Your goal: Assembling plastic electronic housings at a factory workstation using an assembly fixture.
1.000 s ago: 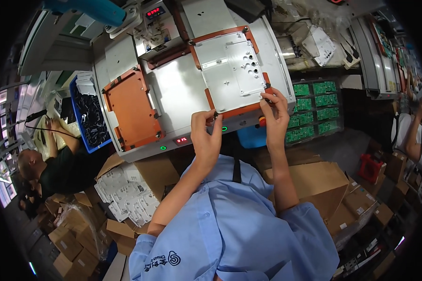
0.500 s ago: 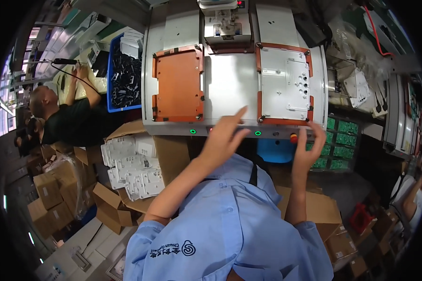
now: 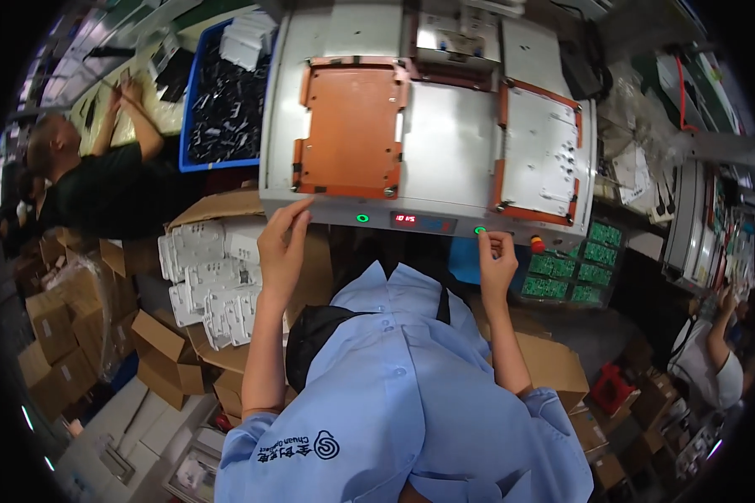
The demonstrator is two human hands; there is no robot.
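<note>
Left hand [image 3: 283, 243]: thumb and fingers parted, no hold visible, by the machine's [image 3: 331, 213] near left edge.
Right hand [image 3: 497, 261]: loosely curled, no hold visible, fingertip at right green-lit button [image 3: 480, 230].
White panel [image 3: 538, 155]: inside right orange frame [image 3: 500, 176].
Open room: metal plate [image 3: 447, 151], between orange frames.

Right grip [image 3: 497, 264] at green button [image 3: 480, 230], left grip [image 3: 283, 245] near machine [image 3: 449, 138], white panel [image 3: 537, 155] in orange frame [image 3: 500, 172], orange plate [image 3: 351, 130] to its left.
</note>
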